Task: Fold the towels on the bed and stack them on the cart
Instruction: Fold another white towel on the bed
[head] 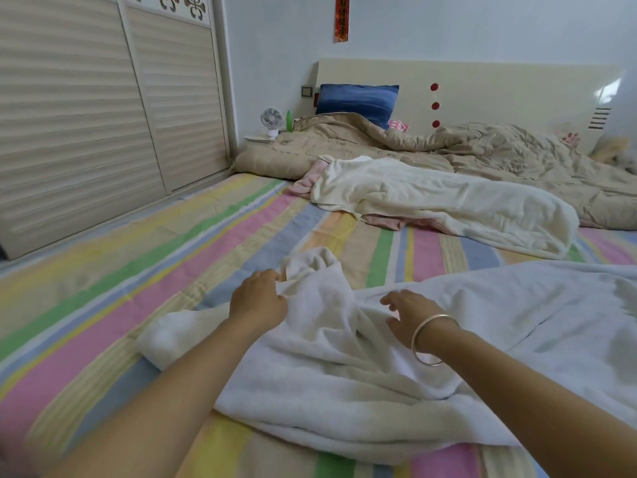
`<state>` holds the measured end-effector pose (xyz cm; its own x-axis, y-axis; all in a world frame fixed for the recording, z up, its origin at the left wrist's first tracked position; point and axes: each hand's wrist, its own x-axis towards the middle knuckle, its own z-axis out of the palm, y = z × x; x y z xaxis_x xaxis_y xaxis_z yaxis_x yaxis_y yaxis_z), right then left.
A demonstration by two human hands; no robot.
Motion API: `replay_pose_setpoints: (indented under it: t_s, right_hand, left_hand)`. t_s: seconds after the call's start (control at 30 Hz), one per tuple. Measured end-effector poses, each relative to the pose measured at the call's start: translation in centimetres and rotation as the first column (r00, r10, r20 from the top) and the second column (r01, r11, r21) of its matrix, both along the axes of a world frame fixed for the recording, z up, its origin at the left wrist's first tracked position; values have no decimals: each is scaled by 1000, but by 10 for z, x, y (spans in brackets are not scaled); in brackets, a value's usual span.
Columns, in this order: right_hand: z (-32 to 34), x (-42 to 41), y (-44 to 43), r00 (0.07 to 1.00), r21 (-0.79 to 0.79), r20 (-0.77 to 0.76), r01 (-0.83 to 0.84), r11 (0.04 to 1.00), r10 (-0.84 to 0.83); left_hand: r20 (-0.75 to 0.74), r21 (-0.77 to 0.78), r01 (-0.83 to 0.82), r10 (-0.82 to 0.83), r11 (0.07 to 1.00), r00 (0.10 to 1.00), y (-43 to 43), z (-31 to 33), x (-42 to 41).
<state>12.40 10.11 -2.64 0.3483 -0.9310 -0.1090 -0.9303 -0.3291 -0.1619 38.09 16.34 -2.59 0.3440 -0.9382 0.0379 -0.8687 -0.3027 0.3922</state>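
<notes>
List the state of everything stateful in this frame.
white towel: unfolded, crumpled on the bed
left hand: grips a bunched fold of the white towel
right hand: open, fingers spread over the white towel
cream towel: unfolded, lying over the pink towel
pink towel: unfolded, mostly covered
quilt: rumpled
wardrobe doors: shut

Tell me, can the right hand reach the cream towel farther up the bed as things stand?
Probably not without leaning forward. The right hand is open over the near white towel, and the cream towel lies well beyond it. Only bare striped sheet lies between them, so nothing blocks the way.
</notes>
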Motion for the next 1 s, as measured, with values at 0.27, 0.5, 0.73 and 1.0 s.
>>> replay_pose_setpoints:
  t_s: [0.27, 0.5, 0.73, 1.0]
  right_hand:
    - [-25, 82, -77, 990, 60, -93, -99, 993, 105]
    - [-8, 119, -118, 988, 184, -138, -50, 982, 76]
    - [91, 161, -245, 486, 15, 822, 502, 865, -296]
    - [-42, 214, -193, 956, 56, 283, 65, 996, -78]
  left_hand:
    - [-134, 131, 171, -154, 977, 979, -54, -28, 26]
    - [120, 247, -104, 77, 963, 990, -49, -35, 130]
    - [-32, -117, -319, 318, 940, 948, -84, -23, 201]
    - [-303, -44, -315, 288, 948, 909, -81, -71, 207]
